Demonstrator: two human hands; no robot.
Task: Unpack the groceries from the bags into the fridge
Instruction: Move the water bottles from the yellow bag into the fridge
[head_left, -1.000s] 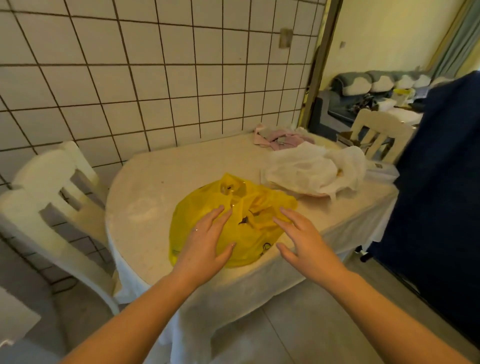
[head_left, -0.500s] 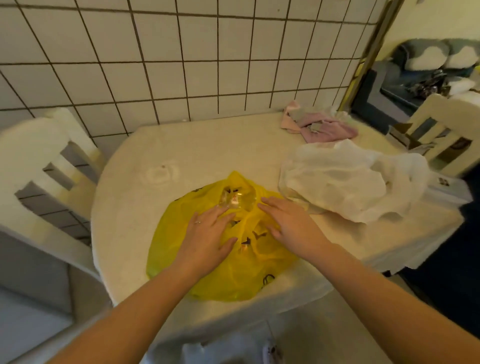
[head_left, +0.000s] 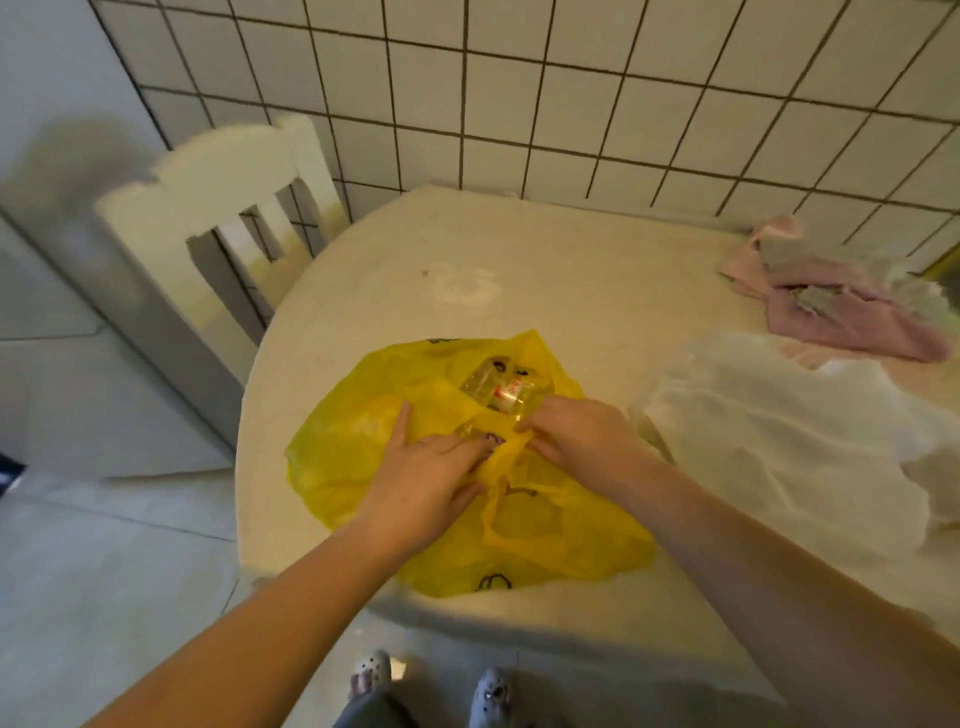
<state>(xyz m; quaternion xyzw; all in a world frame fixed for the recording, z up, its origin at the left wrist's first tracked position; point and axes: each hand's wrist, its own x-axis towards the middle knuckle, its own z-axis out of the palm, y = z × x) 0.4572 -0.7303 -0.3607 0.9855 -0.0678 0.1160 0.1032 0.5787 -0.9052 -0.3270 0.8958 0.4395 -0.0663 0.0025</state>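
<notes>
A yellow plastic bag (head_left: 363, 447) lies flat on the round table (head_left: 571, 291) near its front edge. Through the bag's mouth shows a clear plastic package (head_left: 498, 392) with a red-and-white label. My left hand (head_left: 421, 478) lies on the bag with its fingertips at the mouth, pinching the yellow film. My right hand (head_left: 576, 436) grips the other side of the opening, its fingers curled into the plastic. A white plastic bag (head_left: 779, 447) lies crumpled to the right, apart from both hands.
A pink cloth (head_left: 841, 306) lies at the table's far right by the tiled wall (head_left: 571, 93). A white chair (head_left: 218, 208) stands at the table's left. A grey appliance front (head_left: 67, 322) stands further left. My feet (head_left: 431, 686) show below the table's edge.
Both hands have moved forward from the bag's near side onto its mouth and taken hold of the plastic. The view has swung left and down, closer over the table.
</notes>
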